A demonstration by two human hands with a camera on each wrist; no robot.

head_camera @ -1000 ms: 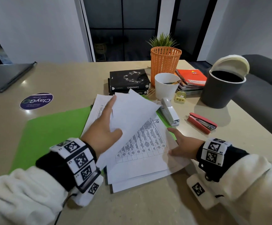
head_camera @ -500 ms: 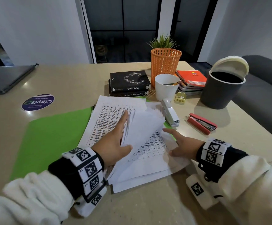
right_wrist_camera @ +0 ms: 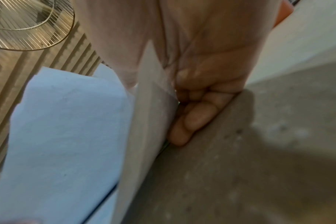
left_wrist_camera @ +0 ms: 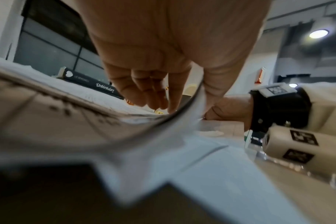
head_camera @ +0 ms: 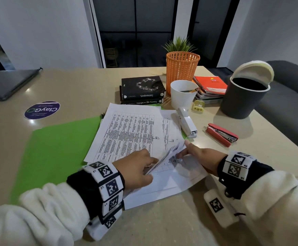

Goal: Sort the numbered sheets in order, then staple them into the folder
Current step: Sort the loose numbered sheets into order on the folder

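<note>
An open green folder (head_camera: 59, 150) lies on the table, and several printed numbered sheets (head_camera: 126, 135) lie spread over its right half. The top sheet bears a handwritten 4; beside it another number shows. My left hand (head_camera: 151, 162) pinches the curled near edge of a lifted sheet (left_wrist_camera: 184, 109) between thumb and fingers. My right hand (head_camera: 183, 150) holds the same bunch of sheets from the right; in the right wrist view the paper (right_wrist_camera: 152, 94) runs between its thumb and curled fingers (right_wrist_camera: 194, 115). A white stapler (head_camera: 187, 124) lies just beyond the sheets.
A red stapler (head_camera: 222, 134) lies to the right. Behind the sheets stand a white cup (head_camera: 182, 95), black books (head_camera: 142, 89), an orange basket (head_camera: 182, 70), notebooks (head_camera: 210, 86) and a dark bin (head_camera: 242, 98). A laptop (head_camera: 6, 84) sits far left.
My left hand laid the raised sheet flat onto the far pile, then drew back and took the near edge of another sheet. My right hand closed in on the same sheets.
</note>
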